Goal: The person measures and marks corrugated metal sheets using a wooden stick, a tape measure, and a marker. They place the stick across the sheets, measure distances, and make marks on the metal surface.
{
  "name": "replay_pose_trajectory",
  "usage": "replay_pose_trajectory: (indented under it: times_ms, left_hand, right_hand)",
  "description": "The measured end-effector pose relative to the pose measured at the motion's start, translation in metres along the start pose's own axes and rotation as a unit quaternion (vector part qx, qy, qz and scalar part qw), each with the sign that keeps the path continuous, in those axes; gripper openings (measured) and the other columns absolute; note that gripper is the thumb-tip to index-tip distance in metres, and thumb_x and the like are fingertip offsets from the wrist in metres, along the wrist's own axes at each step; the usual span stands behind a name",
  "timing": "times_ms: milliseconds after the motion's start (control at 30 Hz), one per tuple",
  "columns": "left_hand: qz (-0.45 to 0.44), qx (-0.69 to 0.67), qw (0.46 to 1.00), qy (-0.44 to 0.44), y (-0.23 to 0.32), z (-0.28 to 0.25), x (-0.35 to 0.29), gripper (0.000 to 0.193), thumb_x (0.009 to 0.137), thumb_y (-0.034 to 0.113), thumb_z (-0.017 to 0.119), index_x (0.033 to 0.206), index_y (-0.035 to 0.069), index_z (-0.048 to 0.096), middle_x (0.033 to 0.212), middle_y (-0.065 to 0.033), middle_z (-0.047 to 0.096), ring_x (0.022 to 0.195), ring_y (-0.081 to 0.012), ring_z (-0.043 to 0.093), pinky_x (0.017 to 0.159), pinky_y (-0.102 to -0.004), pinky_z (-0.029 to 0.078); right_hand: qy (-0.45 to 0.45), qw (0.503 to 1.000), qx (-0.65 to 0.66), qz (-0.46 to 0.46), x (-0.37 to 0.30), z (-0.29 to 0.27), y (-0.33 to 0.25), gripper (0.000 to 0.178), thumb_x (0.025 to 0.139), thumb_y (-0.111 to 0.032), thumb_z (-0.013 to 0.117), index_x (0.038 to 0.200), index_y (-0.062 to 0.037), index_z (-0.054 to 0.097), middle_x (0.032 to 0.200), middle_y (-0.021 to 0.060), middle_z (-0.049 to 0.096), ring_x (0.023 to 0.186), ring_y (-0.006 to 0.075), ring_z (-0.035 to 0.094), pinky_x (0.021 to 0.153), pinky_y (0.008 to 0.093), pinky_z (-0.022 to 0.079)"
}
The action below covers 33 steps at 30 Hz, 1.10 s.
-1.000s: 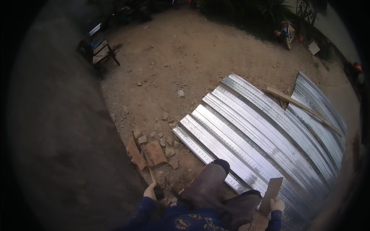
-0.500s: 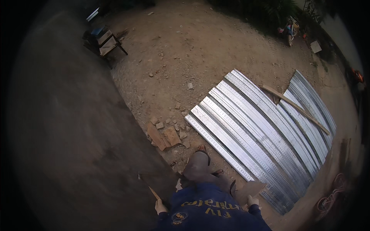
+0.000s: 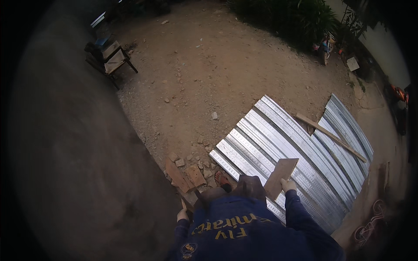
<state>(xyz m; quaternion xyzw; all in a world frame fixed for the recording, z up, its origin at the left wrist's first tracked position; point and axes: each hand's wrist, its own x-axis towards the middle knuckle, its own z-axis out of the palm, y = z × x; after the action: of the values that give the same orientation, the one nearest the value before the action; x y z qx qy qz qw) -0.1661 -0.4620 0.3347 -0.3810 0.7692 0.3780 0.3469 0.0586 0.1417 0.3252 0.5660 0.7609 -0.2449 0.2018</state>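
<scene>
At my right side, my right hand (image 3: 288, 185) grips the lower edge of a flat brown rectangular board (image 3: 278, 177), held tilted above the ribbed metal sheets (image 3: 261, 135). Low beside my left hip, my left hand (image 3: 183, 215) is closed around the wooden handle of a hammer (image 3: 184, 205). The hammer's head is hard to make out against the dark wall. Long bare metal sheets lie overlapping on the ground to my right, with a narrow wooden plank (image 3: 333, 137) across them.
Broken brick pieces (image 3: 196, 175) and stones lie by my feet, along the foot of a dark wall (image 3: 87, 152) on my left. A wooden chair (image 3: 114, 58) stands farther off on the dirt. Bushes (image 3: 287, 21) grow at the back; a small bicycle (image 3: 368, 226) is at the right.
My right hand has brought the board forward and up over the metal sheets. My left hand has drawn closer to my body, and the hammer shows less. My view has shifted forward.
</scene>
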Motion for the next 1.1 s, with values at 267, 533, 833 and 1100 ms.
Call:
replay_pose_trajectory:
  times_ms: [267, 533, 833, 1100]
  left_hand:
    - [-0.035, -0.248, 0.967, -0.045, 0.246, -0.107, -0.006, 0.029, 0.103, 0.042, 0.068, 0.109, 0.014, 0.072, 0.106, -0.0059, 0.073, 0.093, -0.0289, 0.071, 0.077, -0.0567, 0.057]
    - [-0.202, -0.294, 0.926, -0.124, 0.346, -0.046, 0.134, 0.022, 0.102, 0.026, 0.066, 0.109, 0.005, 0.069, 0.107, -0.0169, 0.071, 0.095, -0.04, 0.069, 0.077, -0.0663, 0.056]
    - [-0.103, -0.04, 0.941, -0.32, 0.567, 0.035, 0.273, 0.043, 0.101, 0.014, 0.071, 0.138, -0.008, 0.069, 0.135, -0.0194, 0.077, 0.125, -0.0296, 0.073, 0.109, -0.0402, 0.056]
    - [0.152, 0.281, 0.903, -0.286, 0.923, 0.178, 0.331, 0.039, 0.103, 0.017, 0.069, 0.133, -0.007, 0.07, 0.129, -0.0176, 0.079, 0.121, -0.0291, 0.073, 0.106, -0.0407, 0.057]
  right_hand:
    - [0.001, 0.996, 0.043, -0.078, 0.025, -0.068, -0.212, 0.068, 0.105, -0.059, 0.05, 0.113, 0.0017, 0.079, 0.111, 0.0343, 0.074, 0.113, 0.0529, 0.071, 0.1, 0.0583, 0.052]
    - [-0.158, 0.984, -0.04, 0.075, 0.112, -0.002, -0.273, 0.07, 0.095, -0.067, 0.059, 0.117, -0.0063, 0.084, 0.122, 0.0295, 0.077, 0.12, 0.0455, 0.074, 0.106, 0.0518, 0.056]
    - [-0.152, 0.977, -0.021, 0.148, 0.329, -0.157, -0.45, 0.071, 0.094, -0.063, 0.061, 0.119, -0.001, 0.083, 0.128, 0.0288, 0.076, 0.124, 0.0424, 0.073, 0.108, 0.0491, 0.056]
    - [0.057, 0.987, 0.127, 0.082, 0.445, -0.357, -0.627, 0.063, 0.101, -0.061, 0.059, 0.105, -0.004, 0.084, 0.103, 0.0268, 0.079, 0.103, 0.0453, 0.077, 0.094, 0.0545, 0.059]
